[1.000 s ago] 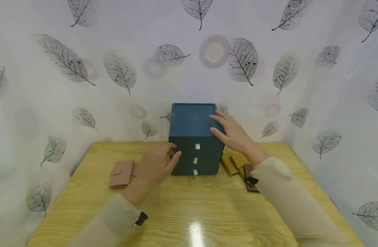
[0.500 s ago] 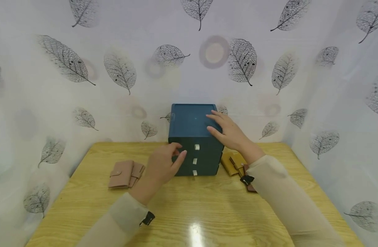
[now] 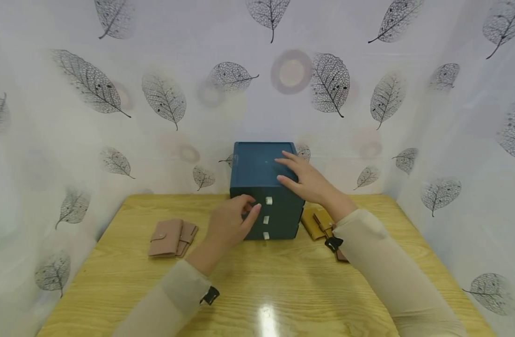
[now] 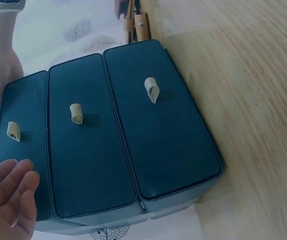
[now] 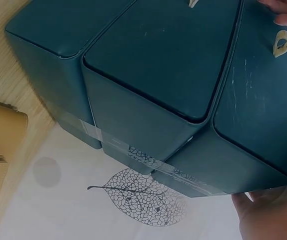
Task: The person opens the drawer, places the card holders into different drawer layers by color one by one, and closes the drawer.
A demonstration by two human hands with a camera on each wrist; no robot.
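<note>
A dark teal drawer box with three stacked drawers stands at the back of the table; each drawer front carries a small pale loop tab. My left hand is in front of the top drawer, its fingers loosely bent just left of the top tab, holding nothing. In the left wrist view its fingertips overlap the top drawer's front. My right hand lies with spread fingers over the right part of the box's top; in the right wrist view the hand is at the box's edge.
Pink wallets lie on the wooden table left of the box. Yellow wallets and a brown one lie to its right, partly behind the right sleeve. A leaf-patterned curtain hangs behind.
My left hand has moved right across the drawer front, closer to the top tab, uncovering more of the pink wallets. My right hand has slid slightly left over the box's top.
</note>
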